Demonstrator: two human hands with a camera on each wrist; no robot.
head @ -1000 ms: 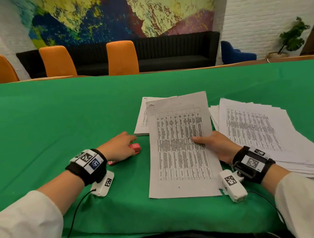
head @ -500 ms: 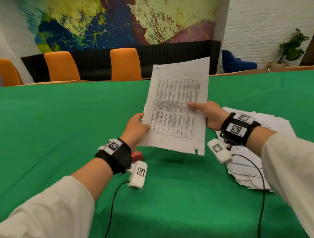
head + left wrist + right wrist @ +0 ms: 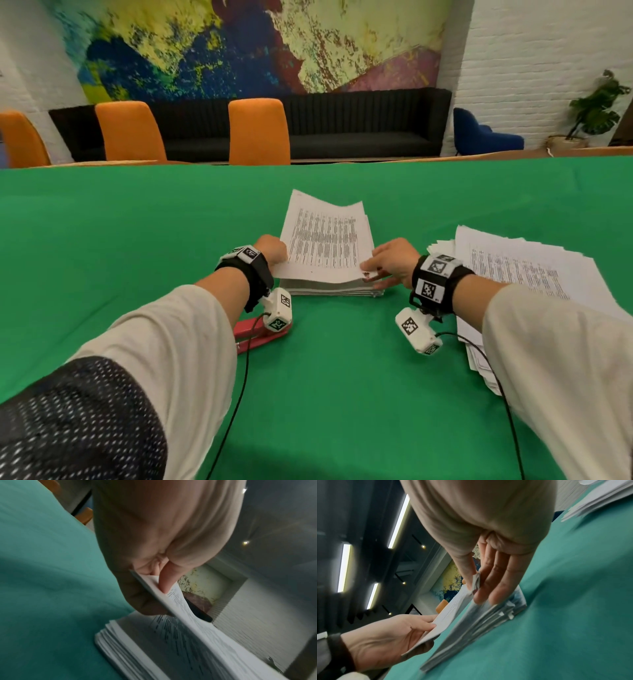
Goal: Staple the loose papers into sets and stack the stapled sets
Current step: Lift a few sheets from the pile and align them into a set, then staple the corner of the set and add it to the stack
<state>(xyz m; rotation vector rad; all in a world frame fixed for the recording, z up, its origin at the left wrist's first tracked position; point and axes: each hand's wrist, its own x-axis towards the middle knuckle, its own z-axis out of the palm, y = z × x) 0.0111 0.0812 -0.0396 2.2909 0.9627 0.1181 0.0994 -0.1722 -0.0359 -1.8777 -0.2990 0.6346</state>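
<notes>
A printed paper set (image 3: 327, 240) hangs just above the stack of stapled sets (image 3: 329, 291) at mid-table, its near edge lifted and its far edge drooping. My left hand (image 3: 282, 255) pinches the set's near-left corner, thumb on top, as the left wrist view shows (image 3: 161, 588). My right hand (image 3: 371, 270) pinches the near-right corner (image 3: 474, 585) between thumb and fairly straight fingers. The stack (image 3: 479, 619) lies right under the fingers. A red stapler (image 3: 255, 339) lies on the cloth below my left wrist, partly hidden by the wrist camera.
A fanned pile of loose papers (image 3: 520, 270) lies to the right, beside my right forearm. Green cloth covers the table (image 3: 137, 240). Orange chairs (image 3: 258, 132) and a black sofa stand beyond the far edge. Camera cables trail from both wrists toward me.
Both hands lifted the paper set off the cloth, held it upright, then carried it forward and lowered it flat over the stack. The left hand left the stapler and took the set.
</notes>
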